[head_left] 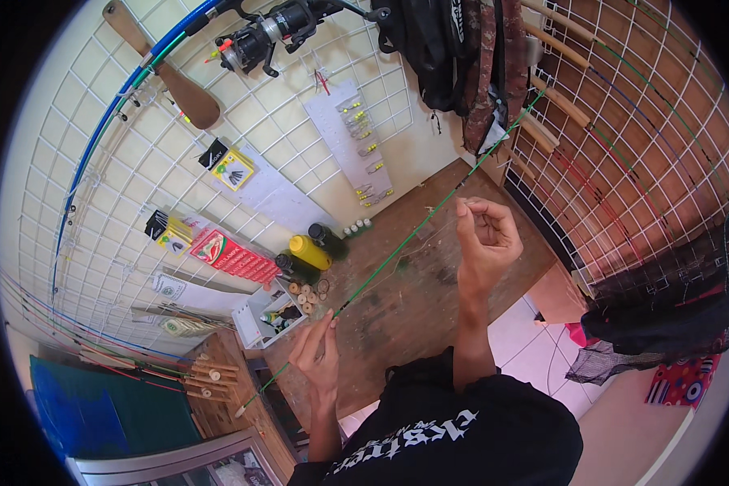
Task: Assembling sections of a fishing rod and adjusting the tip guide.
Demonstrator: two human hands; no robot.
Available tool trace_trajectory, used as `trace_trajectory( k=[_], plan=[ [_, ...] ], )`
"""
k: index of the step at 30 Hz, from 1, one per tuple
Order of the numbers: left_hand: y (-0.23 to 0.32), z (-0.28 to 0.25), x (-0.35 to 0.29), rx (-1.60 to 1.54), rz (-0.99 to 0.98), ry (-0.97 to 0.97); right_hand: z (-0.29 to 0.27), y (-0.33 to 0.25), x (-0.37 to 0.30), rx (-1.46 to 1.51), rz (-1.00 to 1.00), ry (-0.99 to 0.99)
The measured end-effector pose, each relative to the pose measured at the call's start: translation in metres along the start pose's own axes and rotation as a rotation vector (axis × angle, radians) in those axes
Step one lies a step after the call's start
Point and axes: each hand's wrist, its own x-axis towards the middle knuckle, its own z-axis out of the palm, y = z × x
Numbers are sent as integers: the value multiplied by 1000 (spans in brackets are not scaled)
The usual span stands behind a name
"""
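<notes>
A thin green fishing rod [405, 245] with dark bands slants across the view, from a pale end at the lower left to the upper right. My left hand [316, 352] is closed on it near a dark band, thumb and fingers pinching the shaft. To the right of the rod, my right hand [490, 239] is raised with thumb and index finger pinched together. A faint thin thread seems to run from those fingertips down toward the rod near my left hand; most of it is too fine to follow.
Beneath my hands lies a worn brown wooden table [454, 283]. Along its wall side stand a yellow bottle [310, 252], dark bottles, cork rings [304, 298] and a white box [259, 317]. A reel [271, 36] hangs above. More rods line the right wire rack [624, 162].
</notes>
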Motion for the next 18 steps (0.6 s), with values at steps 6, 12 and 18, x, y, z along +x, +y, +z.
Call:
trace_trajectory(
  k=[6, 12, 18],
  plan=[
    [-1, 2, -3, -10, -59, -4, -8, 0, 7, -69, -39, -72],
    [-5, 0, -4, 0, -34, -2, -10, 0, 11, -293, -397, -122],
    [-3, -1, -4, -8, -59, -16, -10, -5, 15, -497, -690, -138]
  ],
)
